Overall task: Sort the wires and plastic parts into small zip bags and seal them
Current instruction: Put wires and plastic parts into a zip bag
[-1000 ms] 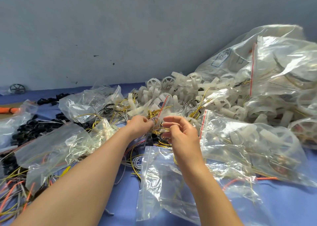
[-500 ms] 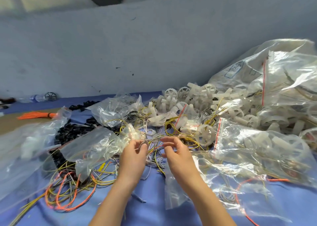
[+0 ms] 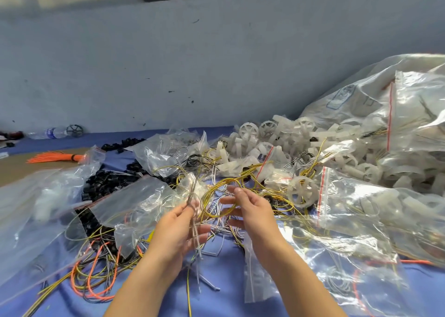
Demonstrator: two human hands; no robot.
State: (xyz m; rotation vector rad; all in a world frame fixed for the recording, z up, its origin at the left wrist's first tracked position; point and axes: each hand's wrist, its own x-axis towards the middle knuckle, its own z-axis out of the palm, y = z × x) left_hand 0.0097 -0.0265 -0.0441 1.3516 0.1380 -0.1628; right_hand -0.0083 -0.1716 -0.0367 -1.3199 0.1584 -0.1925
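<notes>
Far to the left of the lone white wheel (image 3: 303, 194), at the back of the blue-covered desk (image 3: 228, 300), lie a water bottle (image 3: 51, 132) and a small dark wheel (image 3: 75, 130), with an orange wire bundle (image 3: 55, 158) just in front of them. A large clear bag (image 3: 29, 215) fills the left edge, well apart from the white wheel. Closer to the wheel sits a heap of black plastic parts (image 3: 106, 184), and nearer the viewer sprawl loose orange and yellow wires (image 3: 96, 278). A clear zip bag (image 3: 134, 203) lies partly over the black parts, between them and the left hand (image 3: 175, 234). That hand, left of the wheel, holds a thin bunch of grey wires (image 3: 192, 203) upright, its thumb and fingers (image 3: 203, 231) curled loosely round it. Between this hand and the wheel a yellow wire loop (image 3: 214, 196) rises from the tangle. The right hand (image 3: 252, 214) is just left of the wheel, spread and nearly straight, gripping nothing; whether it touches the yellow loop I cannot tell. Behind the wheel lies a pile of white plastic wheels (image 3: 289, 136). Just right of the wheel lies a zip bag with a red strip (image 3: 385, 210), pale parts inside, and a flat zip bag (image 3: 337, 256) lies nearer the viewer beside the right forearm. Far right and behind, big filled bags (image 3: 414, 104) are stacked.
</notes>
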